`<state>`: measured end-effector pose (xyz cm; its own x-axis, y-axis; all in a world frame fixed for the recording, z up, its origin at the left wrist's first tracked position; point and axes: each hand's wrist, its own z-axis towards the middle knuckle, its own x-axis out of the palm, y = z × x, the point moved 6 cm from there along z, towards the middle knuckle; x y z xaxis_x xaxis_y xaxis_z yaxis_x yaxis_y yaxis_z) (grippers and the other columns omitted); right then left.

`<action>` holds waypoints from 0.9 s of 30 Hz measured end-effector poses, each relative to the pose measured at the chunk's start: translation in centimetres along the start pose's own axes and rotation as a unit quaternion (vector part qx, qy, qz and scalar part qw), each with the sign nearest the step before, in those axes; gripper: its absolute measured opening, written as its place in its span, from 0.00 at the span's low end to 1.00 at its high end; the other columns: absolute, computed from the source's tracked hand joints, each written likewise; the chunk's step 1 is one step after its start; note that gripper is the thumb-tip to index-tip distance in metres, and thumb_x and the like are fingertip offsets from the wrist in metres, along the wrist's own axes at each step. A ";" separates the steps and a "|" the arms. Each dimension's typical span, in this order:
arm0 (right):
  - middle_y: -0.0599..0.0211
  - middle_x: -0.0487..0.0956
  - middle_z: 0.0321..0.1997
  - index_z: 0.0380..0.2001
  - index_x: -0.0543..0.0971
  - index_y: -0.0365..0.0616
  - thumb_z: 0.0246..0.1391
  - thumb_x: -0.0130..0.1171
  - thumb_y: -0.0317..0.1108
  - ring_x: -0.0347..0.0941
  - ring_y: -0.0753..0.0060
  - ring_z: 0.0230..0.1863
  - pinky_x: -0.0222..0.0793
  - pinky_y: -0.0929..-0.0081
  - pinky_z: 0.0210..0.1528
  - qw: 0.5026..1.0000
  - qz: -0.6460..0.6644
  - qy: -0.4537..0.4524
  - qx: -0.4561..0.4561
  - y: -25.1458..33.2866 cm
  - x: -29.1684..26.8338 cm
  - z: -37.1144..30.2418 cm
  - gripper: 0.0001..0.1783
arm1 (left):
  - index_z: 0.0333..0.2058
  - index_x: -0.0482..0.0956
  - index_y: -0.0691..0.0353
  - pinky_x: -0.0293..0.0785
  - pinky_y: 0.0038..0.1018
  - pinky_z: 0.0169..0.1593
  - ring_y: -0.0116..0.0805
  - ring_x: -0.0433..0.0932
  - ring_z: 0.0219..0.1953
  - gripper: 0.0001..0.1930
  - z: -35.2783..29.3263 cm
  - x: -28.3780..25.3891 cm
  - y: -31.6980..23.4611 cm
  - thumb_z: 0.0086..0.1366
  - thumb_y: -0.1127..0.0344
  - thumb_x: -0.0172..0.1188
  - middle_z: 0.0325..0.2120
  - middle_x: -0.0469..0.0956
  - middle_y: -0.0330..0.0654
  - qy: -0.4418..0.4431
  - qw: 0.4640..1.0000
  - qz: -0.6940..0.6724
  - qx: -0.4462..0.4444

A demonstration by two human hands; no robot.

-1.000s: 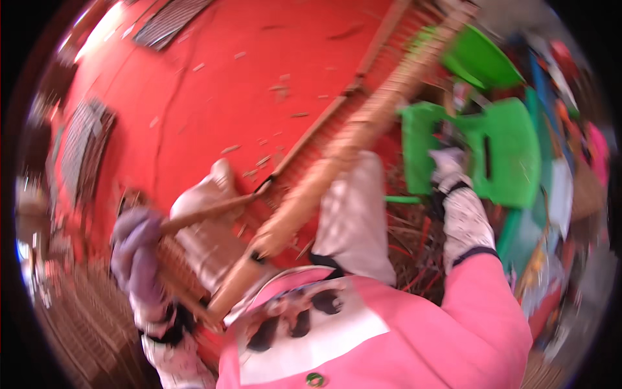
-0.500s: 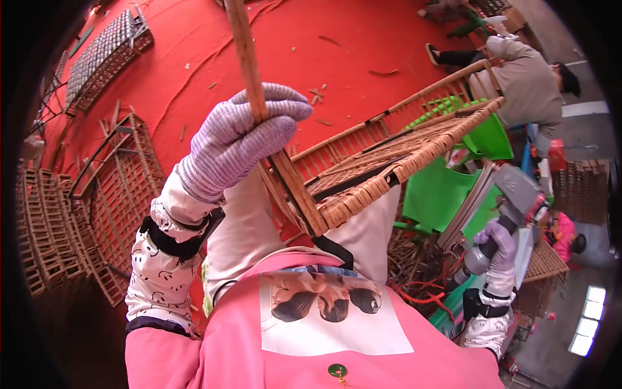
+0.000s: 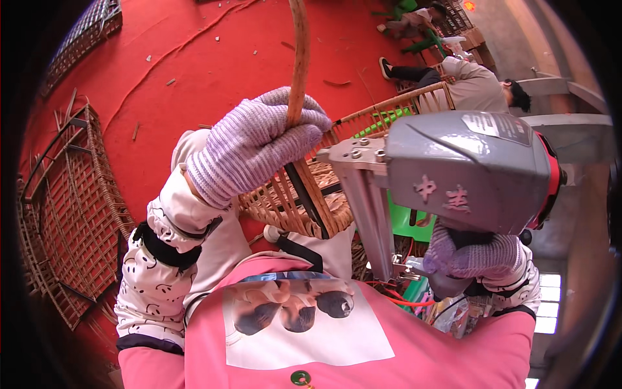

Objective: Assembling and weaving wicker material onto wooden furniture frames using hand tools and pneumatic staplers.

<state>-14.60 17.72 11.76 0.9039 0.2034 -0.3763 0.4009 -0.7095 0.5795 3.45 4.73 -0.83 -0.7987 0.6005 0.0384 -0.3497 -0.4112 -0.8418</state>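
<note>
In a striped lilac glove, my left hand (image 3: 259,142) is closed around a brown rattan strip (image 3: 300,55) that stands upright, its lower part running down along a dark bar at the near corner of a woven rattan frame (image 3: 282,207). The frame rests by my lap and stretches off to the far right. My right hand (image 3: 483,259), gloved the same way, grips the handle of a grey pneumatic nail gun (image 3: 466,172). Its metal nose points left, close to the strip and just right of my left hand. Whether the nose touches the strip, I cannot tell.
Woven rattan panels (image 3: 78,214) lie at the left on the red floor covering (image 3: 194,65), with wood scraps about. A green chair (image 3: 405,217) stands behind the gun. At the upper right a person (image 3: 476,84) sits bent over. An orange air hose (image 3: 408,301) runs below my right hand.
My right hand has brought the nail gun up and left from low at the right to beside the strip. My left hand has shifted slightly right, still holding the strip; my view has turned.
</note>
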 end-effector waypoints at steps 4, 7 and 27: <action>0.65 0.72 0.24 0.44 0.70 0.37 0.34 0.63 0.23 0.69 0.73 0.23 0.69 0.72 0.30 0.998 -0.034 0.003 0.046 0.6 0.3 0.2 0.27 | 0.38 0.76 0.66 0.68 0.27 0.44 0.33 0.71 0.41 0.09 0.1 0.1 0.3 0.59 0.74 0.52 0.36 0.73 0.44 -0.009 1.000 -0.007 -0.002; 0.65 0.72 0.25 0.43 0.70 0.38 0.33 0.63 0.22 0.69 0.74 0.23 0.69 0.73 0.30 0.997 -0.054 0.009 0.063 1.0 0.9 0.1 0.27 | 0.38 0.76 0.66 0.68 0.27 0.45 0.34 0.71 0.42 0.09 0.1 0.0 0.2 0.59 0.74 0.52 0.36 0.73 0.44 -0.012 1.000 0.001 -0.012; 0.67 0.75 0.34 0.41 0.72 0.39 0.29 0.60 0.18 0.71 0.77 0.31 0.67 0.80 0.32 0.927 -0.361 0.022 -0.096 4.6 2.6 2.8 0.27 | 0.34 0.75 0.69 0.73 0.25 0.35 0.36 0.76 0.30 0.09 0.0 -0.7 -0.1 0.59 0.69 0.54 0.29 0.74 0.46 -0.059 0.995 0.013 0.079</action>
<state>-10.83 13.10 11.36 0.3933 0.6089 -0.6888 0.9192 -0.2453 0.3080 4.01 4.35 -0.73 -0.8572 0.5073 0.0889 -0.3936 -0.5338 -0.7484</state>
